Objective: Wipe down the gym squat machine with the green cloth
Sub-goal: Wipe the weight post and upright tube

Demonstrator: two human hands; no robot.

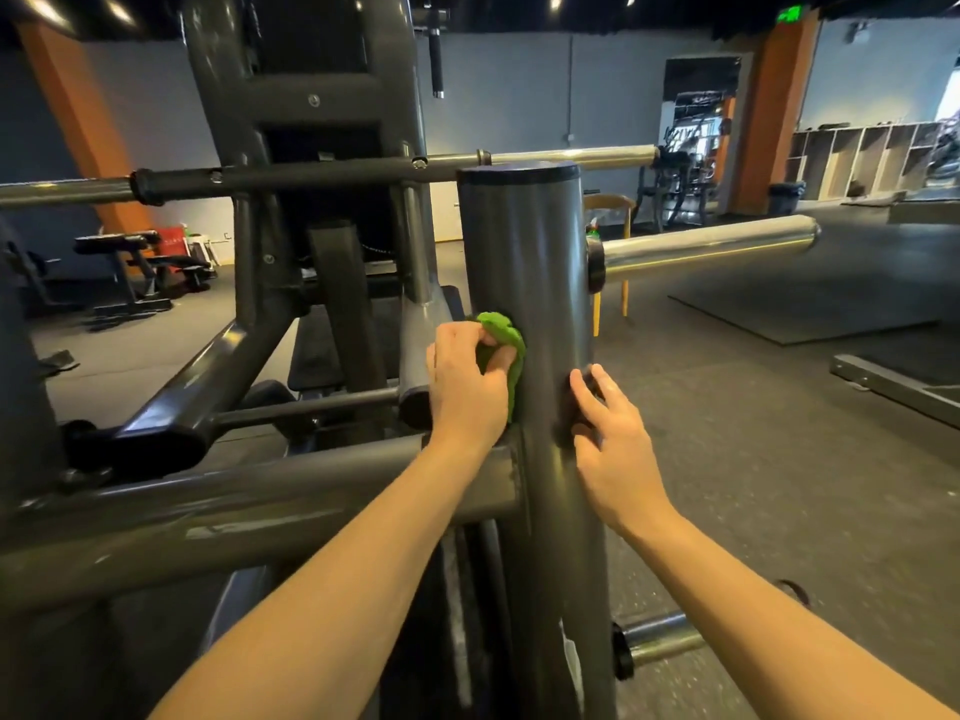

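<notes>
Glossy grey painted metal post (pixel 524 262); polished chrome bar (pixel 706 246); soft green cloth (pixel 501 337).

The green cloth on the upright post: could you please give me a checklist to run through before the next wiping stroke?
1. Grip on the green cloth: ok, the left hand has its fingers curled round it.
2. Cloth contact: ok, it is pressed to the left side of the upright post.
3. Right hand clear of the cloth: ok, its fingers rest on the post's front, apart from the cloth.
4. Path upward: ok, the post is bare up to its cap; the chrome peg sticks out on the right side only.
5. Cloth damp enough: cannot tell.
6. Post already clean above: cannot tell.
</notes>
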